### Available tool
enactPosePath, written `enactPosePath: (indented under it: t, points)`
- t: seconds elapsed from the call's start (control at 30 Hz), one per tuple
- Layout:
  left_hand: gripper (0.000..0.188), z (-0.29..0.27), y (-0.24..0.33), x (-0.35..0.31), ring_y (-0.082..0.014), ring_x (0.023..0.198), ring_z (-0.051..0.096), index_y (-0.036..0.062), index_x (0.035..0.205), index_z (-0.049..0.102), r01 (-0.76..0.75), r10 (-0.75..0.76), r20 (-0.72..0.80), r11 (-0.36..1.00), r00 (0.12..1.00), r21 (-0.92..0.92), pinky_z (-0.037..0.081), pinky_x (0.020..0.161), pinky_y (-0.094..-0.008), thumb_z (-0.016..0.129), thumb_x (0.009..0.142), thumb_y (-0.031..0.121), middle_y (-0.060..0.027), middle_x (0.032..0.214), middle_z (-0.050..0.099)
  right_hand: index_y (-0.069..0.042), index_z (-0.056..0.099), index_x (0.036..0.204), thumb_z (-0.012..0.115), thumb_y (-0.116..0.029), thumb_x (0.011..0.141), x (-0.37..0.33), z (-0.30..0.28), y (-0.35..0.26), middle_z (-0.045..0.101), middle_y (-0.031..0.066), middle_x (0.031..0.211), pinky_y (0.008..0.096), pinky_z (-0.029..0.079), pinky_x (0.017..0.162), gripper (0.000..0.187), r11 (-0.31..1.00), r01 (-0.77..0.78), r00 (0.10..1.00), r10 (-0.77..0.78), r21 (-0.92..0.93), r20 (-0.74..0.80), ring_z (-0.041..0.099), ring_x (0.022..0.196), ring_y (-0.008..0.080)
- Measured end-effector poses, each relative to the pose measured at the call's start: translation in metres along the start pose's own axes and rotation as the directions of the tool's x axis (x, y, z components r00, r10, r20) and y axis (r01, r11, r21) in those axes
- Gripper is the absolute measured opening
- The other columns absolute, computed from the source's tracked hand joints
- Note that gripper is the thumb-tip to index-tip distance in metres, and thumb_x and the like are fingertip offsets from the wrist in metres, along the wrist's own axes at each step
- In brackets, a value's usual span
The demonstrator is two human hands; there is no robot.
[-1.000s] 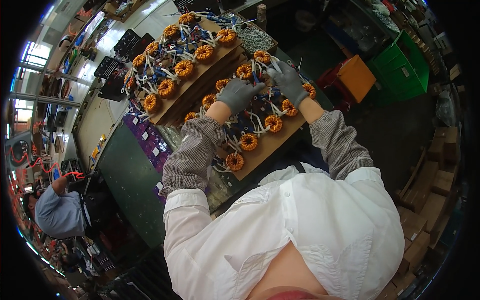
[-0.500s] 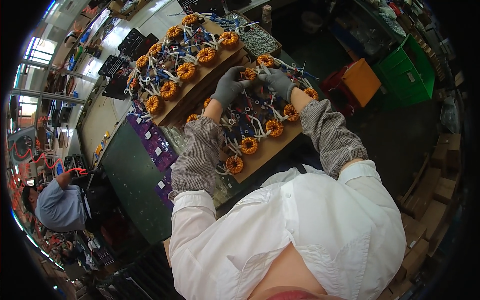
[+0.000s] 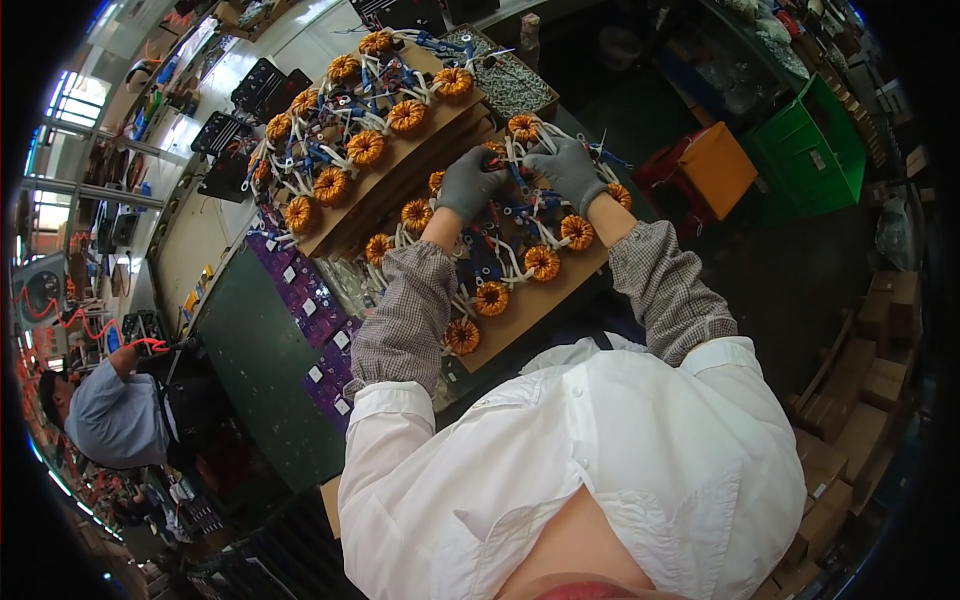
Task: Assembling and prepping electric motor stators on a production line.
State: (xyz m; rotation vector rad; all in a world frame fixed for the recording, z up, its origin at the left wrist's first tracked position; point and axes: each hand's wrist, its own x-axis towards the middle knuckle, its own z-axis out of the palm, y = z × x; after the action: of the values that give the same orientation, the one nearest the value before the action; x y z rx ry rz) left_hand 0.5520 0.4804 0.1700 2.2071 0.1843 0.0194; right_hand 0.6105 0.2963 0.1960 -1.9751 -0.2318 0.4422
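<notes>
Copper-wound ring coils with white leads and blue-sleeved wire ends lie in rows on a cardboard sheet point(image 3: 515, 317); one near coil point(image 3: 490, 299) shows fully. My left hand point(image 3: 473, 184), in a grey glove, is closed at the far part of this sheet, beside a partly hidden coil point(image 3: 494, 148). A small red and black bit shows at its fingertips, but what it grips is mostly hidden. My right hand point(image 3: 568, 172), gloved alike, bends its fingers over white leads point(image 3: 545, 141) just below another coil point(image 3: 522, 127). Its fingertips are apart from the left hand's.
A taller cardboard stack point(image 3: 400, 165) with more coils stands to the left. Behind is a box of small metal parts point(image 3: 513, 82). Purple boards point(image 3: 305, 296) lie on the green table point(image 3: 250, 370). An orange-topped stool point(image 3: 718, 172) and green crate point(image 3: 808, 145) stand right. Another person point(image 3: 115, 415) works far left.
My left hand has moved slightly right and down, away from the coil it held between its fingers. My right hand has shifted a little and its fingers now lie over the white leads.
</notes>
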Motion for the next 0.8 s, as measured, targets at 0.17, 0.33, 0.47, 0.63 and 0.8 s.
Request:
enactPosePath:
  t: [0.17, 0.33, 0.47, 0.63, 0.8]
  points:
    - [0.044, 0.011, 0.009, -0.002, -0.0310, 0.092, 0.064, 0.0016, 0.113, 0.058, 0.055, -0.044, -0.104, 0.992, 0.994, 0.109, 0.050, 0.079, -0.0359, 0.069, 0.077, 0.024, -0.0194, 0.102, 0.064, -0.001, 0.067, 0.086, 0.067, -0.032, 0.074, 0.006, 0.027, -0.003, 0.065, 0.0130, 0.074, 0.0358, 0.049, 0.068, 0.033, 0.996, 0.023, 1.000, -0.023, -0.091, 0.004, 0.062, 0.070, 0.0245]
    - [0.047, 0.009, 0.009, -0.003, -0.0259, 0.090, 0.065, 0.0028, 0.122, 0.054, 0.069, -0.050, -0.128, 0.986, 0.991, 0.152, 0.050, 0.080, -0.0334, 0.068, 0.080, 0.019, -0.0170, 0.103, 0.065, -0.001, 0.065, 0.083, 0.065, -0.031, 0.076, 0.008, 0.036, -0.009, 0.064, 0.0137, 0.073, 0.0382, 0.048, 0.068, 0.030, 0.989, 0.009, 0.999, -0.014, -0.147, -0.031, 0.062, 0.070, 0.0270]
    - [0.047, -0.009, -0.028, -0.001, -0.0200, 0.093, 0.062, 0.0019, 0.124, 0.055, 0.121, 0.003, 0.223, 0.831, 0.975, -0.542, 0.050, 0.081, -0.0317, 0.068, 0.080, 0.012, -0.0118, 0.107, 0.064, -0.002, 0.065, 0.080, 0.065, -0.029, 0.077, 0.001, 0.028, -0.013, 0.064, 0.0120, 0.070, 0.0366, 0.048, 0.065, 0.028, 0.991, 0.002, 1.000, 0.000, -0.137, 0.014, 0.061, 0.065, 0.0242]
    - [0.047, 0.000, -0.018, -0.004, -0.0231, 0.091, 0.065, 0.0007, 0.118, 0.059, 0.035, -0.044, -0.029, 0.964, 0.999, -0.264, 0.051, 0.079, -0.0324, 0.072, 0.076, 0.018, -0.0153, 0.105, 0.066, -0.002, 0.065, 0.078, 0.065, -0.029, 0.075, -0.007, 0.024, -0.023, 0.063, 0.0096, 0.066, 0.0349, 0.048, 0.062, 0.027, 0.981, 0.035, 0.999, -0.042, -0.189, -0.033, 0.060, 0.060, 0.0220]
    - [0.047, 0.003, 0.006, -0.009, -0.0280, 0.094, 0.065, -0.0007, 0.115, 0.060, -0.007, -0.006, -0.152, 0.997, 0.988, -0.082, 0.051, 0.080, -0.0353, 0.073, 0.075, 0.021, -0.0187, 0.106, 0.065, -0.003, 0.065, 0.077, 0.066, -0.029, 0.073, 0.001, 0.021, -0.010, 0.063, 0.0101, 0.068, 0.0343, 0.048, 0.062, 0.026, 0.986, 0.005, 0.997, -0.018, -0.169, -0.076, 0.061, 0.062, 0.0222]
